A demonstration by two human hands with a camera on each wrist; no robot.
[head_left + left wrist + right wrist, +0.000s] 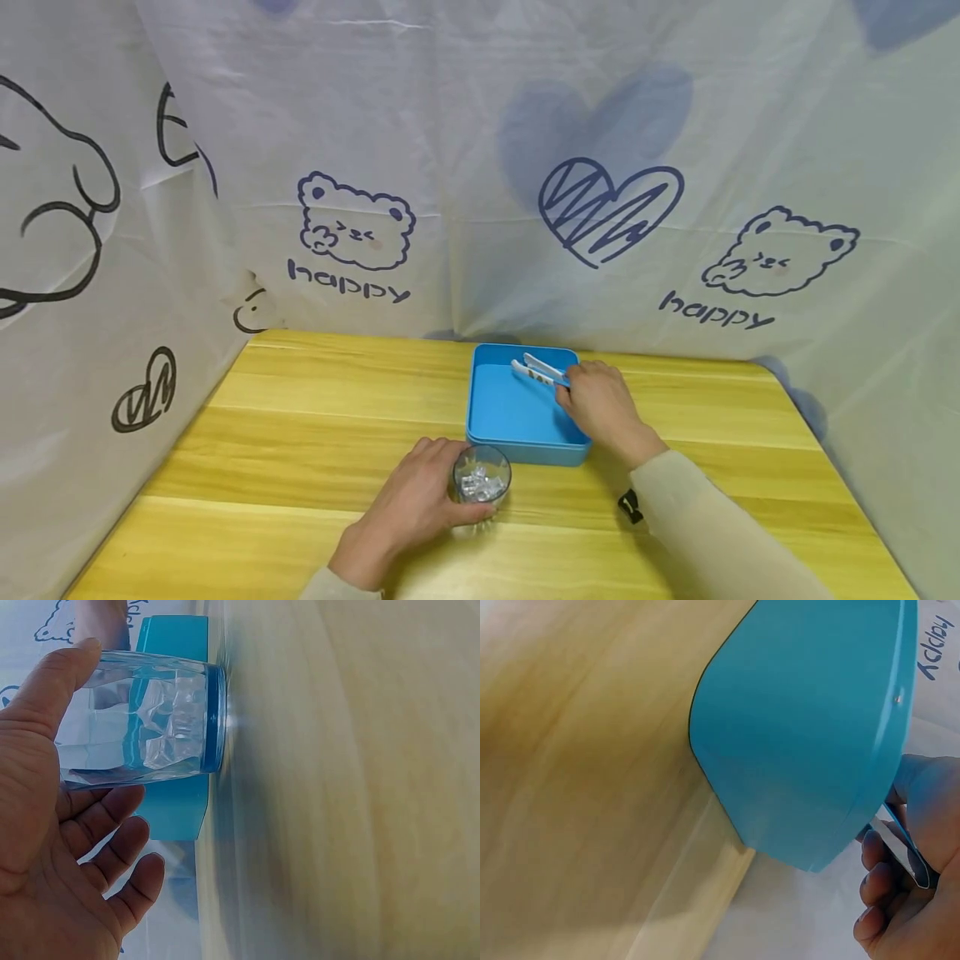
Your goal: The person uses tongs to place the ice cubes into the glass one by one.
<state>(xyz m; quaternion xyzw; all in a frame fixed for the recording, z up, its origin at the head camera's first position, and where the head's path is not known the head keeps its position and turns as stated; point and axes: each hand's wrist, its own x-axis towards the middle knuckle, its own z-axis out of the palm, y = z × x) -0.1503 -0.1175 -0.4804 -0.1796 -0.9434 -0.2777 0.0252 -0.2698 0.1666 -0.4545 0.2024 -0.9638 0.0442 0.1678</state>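
My left hand (423,500) holds a clear drinking glass (482,454), thumb on one side and fingers on the other. Clear, ice-like chunks (172,724) lie in the bottom of the glass, which stands upright on the table in the left wrist view. Over the right side of a shallow blue tray (502,404), my right hand (602,407) grips a pair of tongs (542,377). Their white, patterned arms point left, slightly apart, with nothing between the tips. The bent metal end of the tongs (900,855) shows at the palm in the right wrist view.
The wooden table (315,417) runs back to a white cloth (465,150) printed with bears and hearts. Beside the right sleeve is a small black object (630,506) of unclear kind. The glass stands just in front of the tray's near left corner.
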